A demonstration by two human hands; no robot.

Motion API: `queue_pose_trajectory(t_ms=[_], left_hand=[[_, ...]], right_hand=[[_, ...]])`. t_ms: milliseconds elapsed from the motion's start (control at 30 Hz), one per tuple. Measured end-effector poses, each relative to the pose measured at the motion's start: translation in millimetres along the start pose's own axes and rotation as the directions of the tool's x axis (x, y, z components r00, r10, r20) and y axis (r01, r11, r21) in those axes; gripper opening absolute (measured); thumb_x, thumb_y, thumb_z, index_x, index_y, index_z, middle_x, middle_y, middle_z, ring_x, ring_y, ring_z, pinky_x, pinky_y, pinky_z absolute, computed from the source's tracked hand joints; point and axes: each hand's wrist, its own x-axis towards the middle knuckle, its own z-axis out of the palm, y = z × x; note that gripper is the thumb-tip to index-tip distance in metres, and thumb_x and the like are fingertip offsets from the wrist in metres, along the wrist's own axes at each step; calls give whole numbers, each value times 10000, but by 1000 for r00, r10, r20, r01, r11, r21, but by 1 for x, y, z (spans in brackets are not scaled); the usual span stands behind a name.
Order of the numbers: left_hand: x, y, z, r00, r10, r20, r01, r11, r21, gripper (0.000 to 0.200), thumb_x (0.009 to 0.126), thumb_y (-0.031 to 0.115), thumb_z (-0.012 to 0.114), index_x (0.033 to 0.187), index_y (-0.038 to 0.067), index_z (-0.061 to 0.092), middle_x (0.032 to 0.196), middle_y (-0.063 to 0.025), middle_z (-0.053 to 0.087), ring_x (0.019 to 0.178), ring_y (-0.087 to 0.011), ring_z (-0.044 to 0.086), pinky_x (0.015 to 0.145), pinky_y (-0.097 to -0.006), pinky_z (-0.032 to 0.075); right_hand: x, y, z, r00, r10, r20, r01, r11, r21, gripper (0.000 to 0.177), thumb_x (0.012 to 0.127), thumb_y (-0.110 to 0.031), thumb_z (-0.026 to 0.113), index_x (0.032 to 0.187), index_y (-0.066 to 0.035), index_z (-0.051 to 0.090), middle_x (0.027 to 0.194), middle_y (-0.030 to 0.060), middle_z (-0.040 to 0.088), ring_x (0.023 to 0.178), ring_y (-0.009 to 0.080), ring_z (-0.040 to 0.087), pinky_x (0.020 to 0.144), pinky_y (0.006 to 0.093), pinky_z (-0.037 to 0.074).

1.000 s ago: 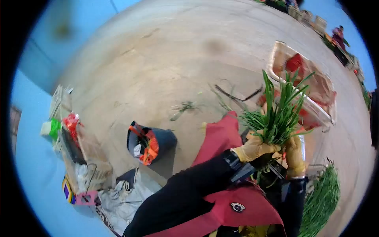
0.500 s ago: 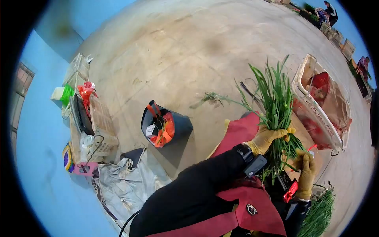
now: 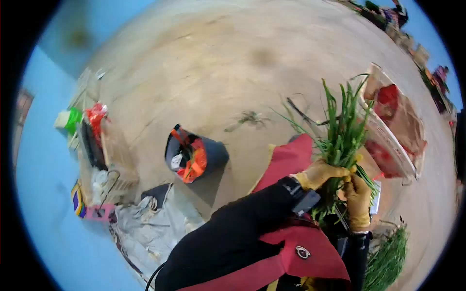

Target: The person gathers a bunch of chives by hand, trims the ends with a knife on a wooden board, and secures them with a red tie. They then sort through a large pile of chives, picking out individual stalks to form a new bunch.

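A bunch of long, flat-leaved green chives point(image 3: 345, 123) stands upright in front of my lap, leaf tips pointing away from me. My left hand point(image 3: 320, 173), in a yellow glove, is wrapped round its middle. Close beside it, my gloved right hand point(image 3: 358, 196) has its fingers curled against the lower part of the bunch, touching the left fingers. Whether anything small sits between the right fingers is hidden. Below the hands, stalk ends hang over a dark object that I cannot make out. A heap of thin green stalks point(image 3: 388, 257) lies by my right forearm.
To the right stands a white crate point(image 3: 388, 131) holding red and clear plastic. A dark bucket point(image 3: 213, 157) with orange and red bags is left of centre. Crates point(image 3: 119, 179) and a grey cloth point(image 3: 145, 233) lie along the blue wall. Other people work far off at upper right.
My right hand has moved up and left from beside the bunch to close against it near my left hand. The red item by my right wrist is no longer visible. The whole view has shifted slightly.
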Motion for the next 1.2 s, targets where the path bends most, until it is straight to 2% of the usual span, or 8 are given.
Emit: queue_pose_trajectory(t_ms=[67,233,333,433,600,800,1033,1200], left_hand=[[4,-11,-3,997,29,-77,-26,999,41,363,816,8,627,1178,-12,601,1081,-93,651,807,-157,615,738,-285,518],[5,-9,11,971,-26,-238,6,996,-86,274,881,105,617,1130,-11,618,947,-82,642,765,-183,612,662,-337,547],[8,-14,15,958,24,-285,-14,999,36,266,875,112,636,1123,15,629,944,-58,645,759,-153,607,646,-313,535],[5,-22,37,966,173,-194,-89,921,378,291,848,122,686,1125,44,647,1056,-21,661,964,-117,605,873,-283,475],[8,-33,48,978,163,-131,-130,965,229,418,831,94,697,1226,32,577,1143,-17,632,1034,-98,552,912,-282,438],[7,-13,43,986,128,104,-148,964,220,605,796,65,725,1342,59,465,1245,-20,556,1090,-129,511,945,-294,411],[12,30,-39,978,207,5,-203,954,222,504,863,62,648,1340,46,486,1251,-50,560,1065,-129,551,914,-263,426],[-43,98,-106,809,354,-469,-84,860,504,217,939,175,564,1092,58,666,930,-21,686,766,-91,619,687,-225,485]], right_hand=[[1,9,1,964,-248,-93,224,952,-207,245,887,4,561,1127,5,613,932,85,631,826,254,620,708,309,495],[-19,-58,-12,913,-358,-198,327,929,-173,504,799,89,618,1288,6,526,1069,94,614,965,198,596,826,293,502],[-29,-46,-1,994,-99,-41,103,988,112,805,696,6,741,1413,-6,376,1242,129,547,1095,214,540,939,304,432],[-31,-17,12,994,76,75,-95,949,300,1104,622,-31,829,1480,26,137,1376,170,428,1269,250,421,1061,332,350],[-35,17,7,989,122,83,-147,839,524,857,733,-64,799,1424,-39,294,1301,64,502,1131,173,526,964,310,441],[-34,62,7,985,159,-64,-123,915,384,533,772,-15,731,1258,-32,513,1176,38,587,1037,144,567,902,301,460],[-33,29,-42,938,237,-254,-53,820,570,347,775,53,676,1098,6,559,940,86,642,837,185,608,793,313,498],[-48,37,-74,904,273,-330,7,761,649,494,822,-11,654,1284,3,478,958,78,617,799,160,590,732,298,508]])
